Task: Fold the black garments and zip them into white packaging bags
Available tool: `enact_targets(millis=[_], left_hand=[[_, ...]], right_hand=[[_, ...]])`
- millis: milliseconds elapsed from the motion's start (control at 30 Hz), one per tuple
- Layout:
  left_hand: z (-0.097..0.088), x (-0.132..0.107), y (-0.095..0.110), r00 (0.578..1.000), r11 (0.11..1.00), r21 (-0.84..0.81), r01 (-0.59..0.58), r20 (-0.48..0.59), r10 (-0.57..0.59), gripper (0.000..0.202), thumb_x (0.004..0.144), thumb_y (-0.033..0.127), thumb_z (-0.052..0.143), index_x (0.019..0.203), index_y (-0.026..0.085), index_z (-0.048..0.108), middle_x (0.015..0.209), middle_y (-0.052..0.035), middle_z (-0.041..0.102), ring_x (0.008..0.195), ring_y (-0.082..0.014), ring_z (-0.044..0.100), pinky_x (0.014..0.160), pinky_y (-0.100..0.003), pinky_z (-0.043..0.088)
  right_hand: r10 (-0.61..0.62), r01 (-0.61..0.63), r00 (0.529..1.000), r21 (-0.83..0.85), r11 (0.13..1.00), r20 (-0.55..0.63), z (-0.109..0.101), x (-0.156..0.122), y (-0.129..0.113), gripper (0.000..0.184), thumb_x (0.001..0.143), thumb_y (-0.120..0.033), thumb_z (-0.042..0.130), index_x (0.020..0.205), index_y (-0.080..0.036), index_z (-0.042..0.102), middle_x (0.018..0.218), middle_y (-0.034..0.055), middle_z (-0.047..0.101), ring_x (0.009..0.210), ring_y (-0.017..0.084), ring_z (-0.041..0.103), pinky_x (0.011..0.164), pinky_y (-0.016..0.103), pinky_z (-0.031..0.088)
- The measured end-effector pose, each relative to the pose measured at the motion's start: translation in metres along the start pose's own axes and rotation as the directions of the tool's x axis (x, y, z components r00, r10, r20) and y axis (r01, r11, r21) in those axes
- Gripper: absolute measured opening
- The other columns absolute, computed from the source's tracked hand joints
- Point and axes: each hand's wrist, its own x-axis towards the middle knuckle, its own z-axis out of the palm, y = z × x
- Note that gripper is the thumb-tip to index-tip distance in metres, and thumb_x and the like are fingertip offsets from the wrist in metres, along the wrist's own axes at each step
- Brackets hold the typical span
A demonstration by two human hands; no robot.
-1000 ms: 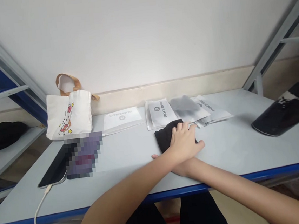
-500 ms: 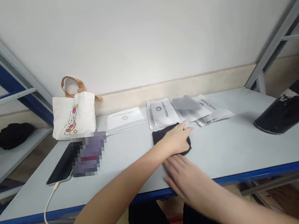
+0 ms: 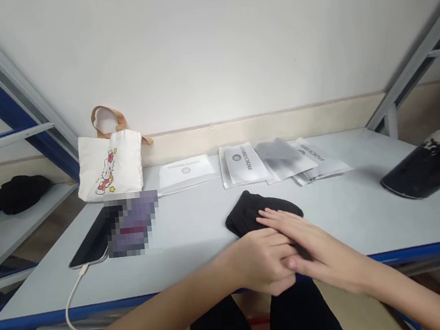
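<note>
resting right hand (image 3: pixel 322 252) on black cloth (image 3: pixel 248 214)

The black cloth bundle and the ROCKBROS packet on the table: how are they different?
The black cloth bundle is dark and lumpy, while the ROCKBROS packet is pale and flat. The black cloth bundle lies nearer the table's front edge, and the ROCKBROS packet lies further back, near the wall. The right hand rests on the black cloth bundle, but no hand touches the ROCKBROS packet. Both lie on the grey table.
</note>
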Motion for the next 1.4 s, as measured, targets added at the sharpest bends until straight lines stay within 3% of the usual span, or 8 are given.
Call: enact_targets(millis=[67,167,300,400,667,967,1100,1400], left_hand=[[-0.013,-0.019,-0.011,0.997,0.998,0.052,-0.041,-0.065,0.045,0.025,0.084,0.024,0.043,0.095,0.020,0.065,0.097,-0.0023,0.069,0.099,-0.0163,0.061,0.093,-0.029,0.047],[-0.042,-0.047,-0.049,0.957,0.934,0.224,0.279,-0.152,-0.249,0.031,0.086,0.020,0.040,0.106,0.025,0.062,0.103,-0.0007,0.068,0.102,-0.0175,0.059,0.091,-0.032,0.046],[-0.067,-0.079,-0.111,0.638,0.518,0.376,0.768,-0.383,-0.668,0.045,0.080,0.029,0.051,0.124,0.021,0.050,0.123,-0.0078,0.057,0.116,-0.0280,0.047,0.097,-0.042,0.037],[-0.068,-0.094,-0.136,0.542,0.383,0.415,0.825,-0.387,-0.746,0.051,0.077,0.029,0.052,0.127,0.021,0.047,0.119,-0.0085,0.057,0.109,-0.0296,0.048,0.092,-0.041,0.038],[-0.068,-0.095,-0.142,0.514,0.368,0.388,0.845,-0.402,-0.758,0.029,0.085,0.020,0.041,0.107,0.024,0.060,0.102,-0.0051,0.064,0.097,-0.0255,0.054,0.079,-0.035,0.042],[-0.061,-0.073,-0.115,0.615,0.617,0.190,0.763,-0.509,-0.603,0.026,0.090,0.020,0.042,0.105,0.025,0.062,0.098,-0.0019,0.064,0.095,-0.0162,0.057,0.079,-0.024,0.043],[-0.055,-0.057,-0.097,0.640,0.701,0.030,0.712,-0.439,-0.631,0.023,0.089,0.021,0.046,0.103,0.026,0.063,0.097,0.0001,0.062,0.071,-0.0104,0.056,0.067,-0.021,0.044],[-0.057,-0.072,-0.106,0.529,0.726,-0.208,0.656,-0.560,-0.638,0.017,0.085,0.018,0.052,0.097,0.021,0.065,0.087,-0.0015,0.061,0.057,-0.0081,0.048,0.061,-0.023,0.043]], right_hand=[[0.013,-0.011,1.000,-0.084,0.996,0.017,0.002,0.001,0.007,0.075,0.080,-0.057,0.054,0.143,-0.030,0.024,0.151,0.0059,0.022,0.137,0.030,0.020,0.107,0.052,0.028],[0.049,-0.048,0.999,-0.218,0.975,-0.004,-0.002,0.002,0.014,0.092,0.071,-0.065,0.058,0.145,-0.029,0.018,0.153,0.0076,0.012,0.138,0.034,0.012,0.104,0.058,0.027],[0.078,-0.082,0.997,-0.274,0.958,-0.027,-0.007,-0.001,0.014,0.101,0.067,-0.064,0.061,0.146,-0.028,0.010,0.150,0.0102,0.022,0.135,0.036,0.023,0.099,0.059,0.033],[0.029,-0.033,0.999,-0.253,0.967,-0.019,-0.001,-0.012,0.003,0.102,0.065,-0.059,0.065,0.147,-0.027,0.013,0.143,0.0106,0.037,0.130,0.037,0.033,0.095,0.055,0.040],[-0.075,0.063,0.997,-0.426,0.902,-0.010,0.014,-0.029,-0.005,0.090,0.062,-0.008,0.050,0.144,-0.032,0.022,0.147,0.0044,0.031,0.125,0.034,0.041,0.083,0.047,0.051],[-0.108,0.104,0.994,-0.193,0.976,-0.011,-0.019,-0.036,0.008,0.063,0.078,-0.023,0.053,0.136,-0.042,0.037,0.120,0.0008,0.061,0.102,0.030,0.061,0.074,0.041,0.056],[-0.251,0.161,0.932,-0.319,0.934,-0.262,-0.031,0.011,0.005,0.050,0.086,-0.020,0.042,0.133,-0.036,0.043,0.129,0.0034,0.054,0.112,0.026,0.055,0.084,0.040,0.050],[-0.512,0.293,0.841,-0.646,0.705,-0.177,-0.009,0.136,0.029,0.046,0.080,-0.010,0.048,0.125,-0.014,0.051,0.127,0.0145,0.055,0.104,0.026,0.058,0.077,0.038,0.048]])
